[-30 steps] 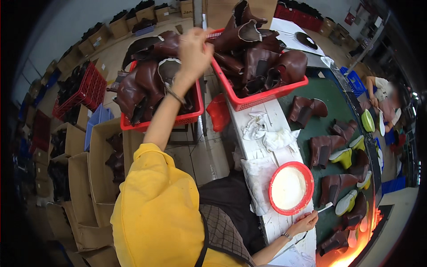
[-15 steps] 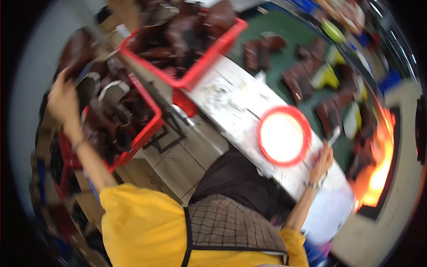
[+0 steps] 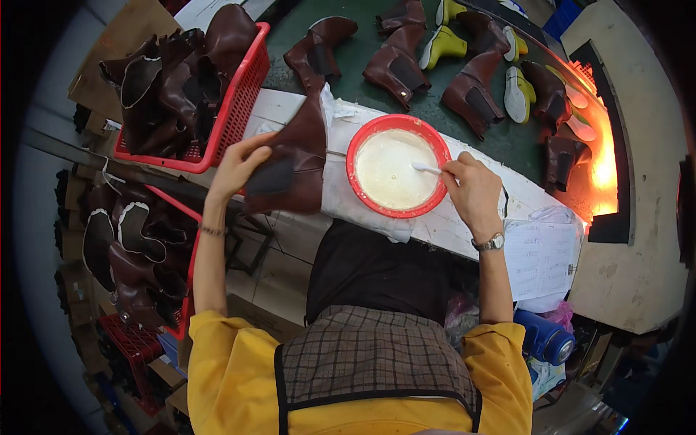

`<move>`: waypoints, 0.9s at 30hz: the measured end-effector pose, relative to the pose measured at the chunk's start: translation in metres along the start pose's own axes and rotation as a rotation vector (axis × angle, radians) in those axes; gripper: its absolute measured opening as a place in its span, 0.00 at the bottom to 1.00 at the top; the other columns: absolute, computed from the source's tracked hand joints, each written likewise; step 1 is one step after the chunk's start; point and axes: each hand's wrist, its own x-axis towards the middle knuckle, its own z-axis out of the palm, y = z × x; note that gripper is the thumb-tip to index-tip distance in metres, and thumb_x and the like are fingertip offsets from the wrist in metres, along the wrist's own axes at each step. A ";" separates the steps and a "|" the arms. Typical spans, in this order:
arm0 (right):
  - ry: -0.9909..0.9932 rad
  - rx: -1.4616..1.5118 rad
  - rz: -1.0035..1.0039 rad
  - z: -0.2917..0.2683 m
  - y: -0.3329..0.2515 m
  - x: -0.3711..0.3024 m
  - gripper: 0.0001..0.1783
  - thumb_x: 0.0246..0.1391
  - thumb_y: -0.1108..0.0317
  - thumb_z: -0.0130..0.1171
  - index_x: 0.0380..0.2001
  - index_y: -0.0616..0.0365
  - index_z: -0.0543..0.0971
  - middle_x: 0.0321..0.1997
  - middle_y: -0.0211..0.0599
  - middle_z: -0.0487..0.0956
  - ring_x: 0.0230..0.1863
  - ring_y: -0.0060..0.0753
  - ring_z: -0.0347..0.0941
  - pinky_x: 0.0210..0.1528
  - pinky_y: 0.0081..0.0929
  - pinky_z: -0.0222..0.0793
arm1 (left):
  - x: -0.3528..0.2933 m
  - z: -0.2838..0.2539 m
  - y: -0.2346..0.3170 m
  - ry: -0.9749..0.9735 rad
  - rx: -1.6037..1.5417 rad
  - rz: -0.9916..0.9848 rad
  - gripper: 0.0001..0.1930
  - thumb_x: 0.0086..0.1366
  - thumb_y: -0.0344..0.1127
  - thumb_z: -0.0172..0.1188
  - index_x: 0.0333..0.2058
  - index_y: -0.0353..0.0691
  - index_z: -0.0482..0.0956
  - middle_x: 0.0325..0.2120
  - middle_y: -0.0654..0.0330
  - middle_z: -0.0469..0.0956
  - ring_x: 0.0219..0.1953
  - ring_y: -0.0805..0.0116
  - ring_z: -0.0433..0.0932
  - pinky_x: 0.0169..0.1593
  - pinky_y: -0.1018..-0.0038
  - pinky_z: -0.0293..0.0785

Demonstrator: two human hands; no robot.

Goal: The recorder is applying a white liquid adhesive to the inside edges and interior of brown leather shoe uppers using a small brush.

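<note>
The green work surface (image 3: 360, 94) spans the top, bearing brown boot uppers and yellow-green boot forms; the white bench (image 3: 279, 107) runs along its near side; 2 red crates stand at the left, the upper crate (image 3: 238, 109) and the lower crate (image 3: 178, 325), both heaped with boot parts. The held boot upper (image 3: 308, 159) is over the bench's near edge, just left of the red bowl (image 3: 353, 170); the left hand (image 3: 238, 170) grips it at its left side, whereas 0.5 s ago that hand was out beside the lower crate; the right hand (image 3: 475, 190) pinches a white-tipped brush (image 3: 426, 168) narrowly between thumb and fingers; the brush was right of the bowl 0.5 s ago and is now over the cream liquid (image 3: 388, 170); the view has swung too, so the crates sit elsewhere in it.

Some left fingers are hidden, and whether the held upper touches the bench is unclear; whether the brush tip is dipped cannot be told; the lower crate is partly hidden by its load and the left forearm.
</note>
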 end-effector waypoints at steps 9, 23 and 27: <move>-0.006 0.281 0.179 -0.016 -0.007 -0.015 0.09 0.55 0.62 0.67 0.39 0.50 0.87 0.31 0.33 0.80 0.30 0.38 0.79 0.33 0.36 0.72 | 0.040 0.077 0.020 0.444 0.609 0.281 0.47 0.60 0.57 0.70 0.69 0.34 0.63 0.50 0.40 0.81 0.52 0.45 0.80 0.56 0.60 0.74; 0.294 0.754 -0.097 -0.031 -0.007 0.027 0.09 0.53 0.72 0.71 0.39 0.53 0.89 0.35 0.31 0.81 0.36 0.27 0.76 0.41 0.25 0.66 | 0.012 0.053 0.109 -0.252 -0.042 -0.231 0.13 0.57 0.33 0.70 0.39 0.31 0.84 0.31 0.65 0.83 0.33 0.80 0.77 0.40 0.79 0.74; 0.306 0.617 -0.219 -0.029 -0.013 0.036 0.12 0.48 0.69 0.74 0.38 0.50 0.89 0.35 0.27 0.81 0.40 0.28 0.75 0.51 0.29 0.61 | 0.000 0.060 0.120 -0.343 -0.180 -0.208 0.13 0.58 0.31 0.70 0.39 0.31 0.84 0.31 0.66 0.83 0.32 0.81 0.78 0.39 0.81 0.74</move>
